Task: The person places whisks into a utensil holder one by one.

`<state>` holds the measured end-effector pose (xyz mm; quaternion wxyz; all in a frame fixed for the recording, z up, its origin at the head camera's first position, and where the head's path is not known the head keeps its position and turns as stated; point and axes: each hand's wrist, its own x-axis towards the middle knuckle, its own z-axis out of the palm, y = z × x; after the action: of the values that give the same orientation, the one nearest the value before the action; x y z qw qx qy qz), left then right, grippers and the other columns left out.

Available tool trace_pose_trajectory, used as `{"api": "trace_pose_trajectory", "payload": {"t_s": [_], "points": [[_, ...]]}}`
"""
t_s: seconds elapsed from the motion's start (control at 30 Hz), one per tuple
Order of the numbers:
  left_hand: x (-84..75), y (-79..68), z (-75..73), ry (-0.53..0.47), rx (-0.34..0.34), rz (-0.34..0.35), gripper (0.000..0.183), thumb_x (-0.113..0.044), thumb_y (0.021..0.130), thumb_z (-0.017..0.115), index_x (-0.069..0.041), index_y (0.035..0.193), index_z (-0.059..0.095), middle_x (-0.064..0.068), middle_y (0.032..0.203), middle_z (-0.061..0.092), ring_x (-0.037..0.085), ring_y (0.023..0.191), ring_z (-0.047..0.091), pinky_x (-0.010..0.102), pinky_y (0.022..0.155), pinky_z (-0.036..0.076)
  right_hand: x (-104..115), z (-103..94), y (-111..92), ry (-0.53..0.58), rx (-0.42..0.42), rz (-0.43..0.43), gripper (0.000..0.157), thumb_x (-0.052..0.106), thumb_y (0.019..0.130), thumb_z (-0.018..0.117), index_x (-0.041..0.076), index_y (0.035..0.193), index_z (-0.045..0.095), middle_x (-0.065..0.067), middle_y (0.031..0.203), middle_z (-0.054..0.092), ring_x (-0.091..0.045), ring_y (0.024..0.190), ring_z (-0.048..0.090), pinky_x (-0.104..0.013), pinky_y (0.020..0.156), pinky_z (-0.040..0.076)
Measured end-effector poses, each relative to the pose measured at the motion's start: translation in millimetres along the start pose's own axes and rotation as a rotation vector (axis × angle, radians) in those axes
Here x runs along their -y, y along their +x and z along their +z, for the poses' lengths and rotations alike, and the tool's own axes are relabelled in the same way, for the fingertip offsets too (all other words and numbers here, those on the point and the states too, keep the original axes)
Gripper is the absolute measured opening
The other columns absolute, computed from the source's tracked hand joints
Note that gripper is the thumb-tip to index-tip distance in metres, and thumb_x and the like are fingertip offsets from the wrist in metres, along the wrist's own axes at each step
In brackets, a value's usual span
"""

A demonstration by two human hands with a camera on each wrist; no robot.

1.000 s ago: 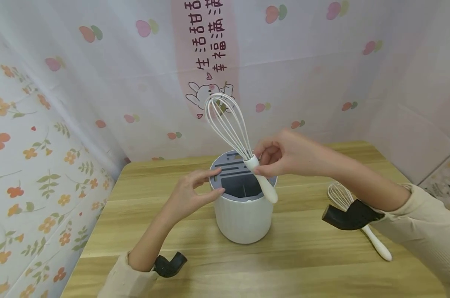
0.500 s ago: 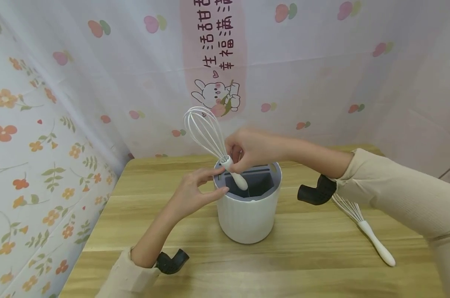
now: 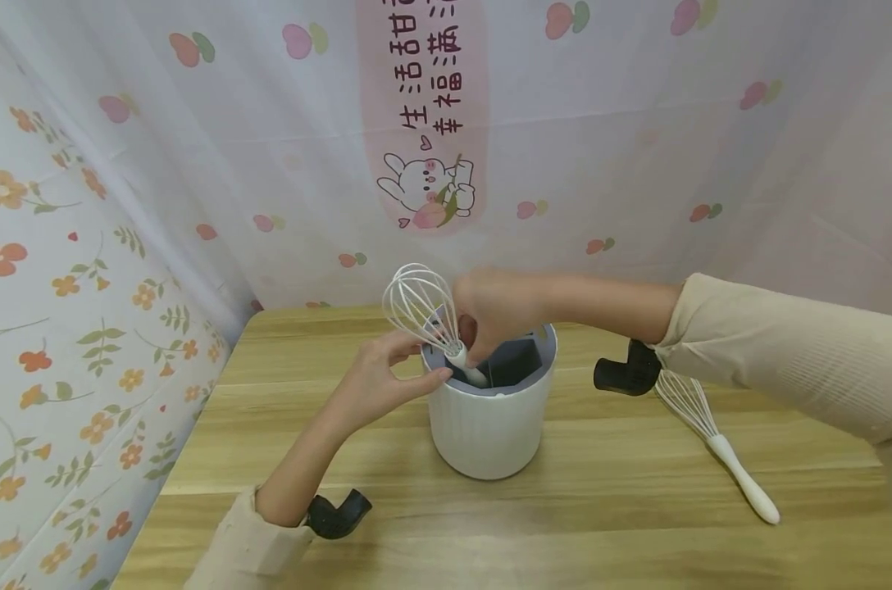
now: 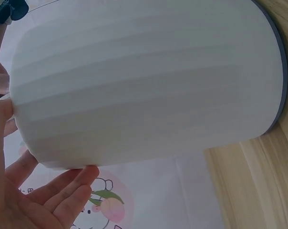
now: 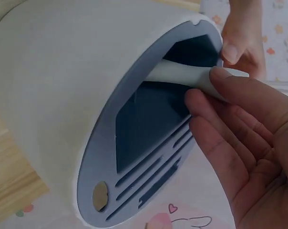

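Note:
My right hand (image 3: 493, 315) pinches a white whisk (image 3: 457, 354) by its handle, with the wire loops up and tilted left. In the right wrist view, the handle (image 5: 182, 76) passes between thumb and fingers, its end inside the large opening of the utensil holder (image 5: 53, 81). That holder (image 3: 486, 434) is a white ribbed cylinder with a grey slotted lid (image 5: 108, 155), standing upright on the table. My left hand (image 3: 380, 373) rests against its left rim. The left wrist view has those fingers (image 4: 70, 191) extended, fingertips touching the white wall.
A second white whisk (image 3: 726, 451) lies on the wooden table (image 3: 623, 508) to the right. Behind the table hangs a printed curtain (image 3: 601, 147); a floral cloth (image 3: 70, 328) covers the left side. Black mounts (image 3: 626, 373) sit on both wrists.
My right hand has carried the whisk left and then down, so its handle now reaches into the holder's opening. The left hand stays at the rim.

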<state>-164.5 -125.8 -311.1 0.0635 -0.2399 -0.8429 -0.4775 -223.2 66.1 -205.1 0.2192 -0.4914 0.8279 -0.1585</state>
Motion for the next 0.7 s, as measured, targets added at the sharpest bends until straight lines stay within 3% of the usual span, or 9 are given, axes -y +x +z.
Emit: {"api": "trace_pose_trajectory", "payload": {"t_s": [0.13,0.4,0.7], "points": [[-0.4,0.9,-0.5,-0.019,0.001,0.004,0.039,-0.025,0.078,0.074,-0.014,0.114,0.064,-0.001,0.112,0.061,0.014,0.103,0.057,0.040,0.093,0.044,-2.0,3.7,0.7,0.036,0.000,-0.037,0.032,0.000,0.068,0.079,0.002,0.096,0.064,-0.002,0.076,0.067,-0.012,0.068,0.062,-0.023,0.066,0.054],[0.4,1.0,0.3,-0.043,0.010,0.020,0.040,-0.024,0.079,0.073,-0.013,0.116,0.064,-0.001,0.114,0.061,0.014,0.107,0.055,0.043,0.093,0.043,-6.2,13.0,3.3,0.027,0.000,-0.064,0.031,0.000,0.068,0.079,0.002,0.095,0.064,-0.001,0.076,0.065,-0.014,0.067,0.060,-0.021,0.064,0.053],[0.1,1.6,0.8,-0.040,0.005,0.018,0.043,-0.023,0.079,0.073,-0.014,0.120,0.063,-0.001,0.118,0.060,0.015,0.107,0.055,0.039,0.094,0.043,-5.9,16.6,1.6,0.079,0.038,0.033,0.027,0.003,0.073,0.076,0.002,0.097,0.064,-0.001,0.079,0.067,-0.010,0.072,0.062,-0.022,0.067,0.053]]}}
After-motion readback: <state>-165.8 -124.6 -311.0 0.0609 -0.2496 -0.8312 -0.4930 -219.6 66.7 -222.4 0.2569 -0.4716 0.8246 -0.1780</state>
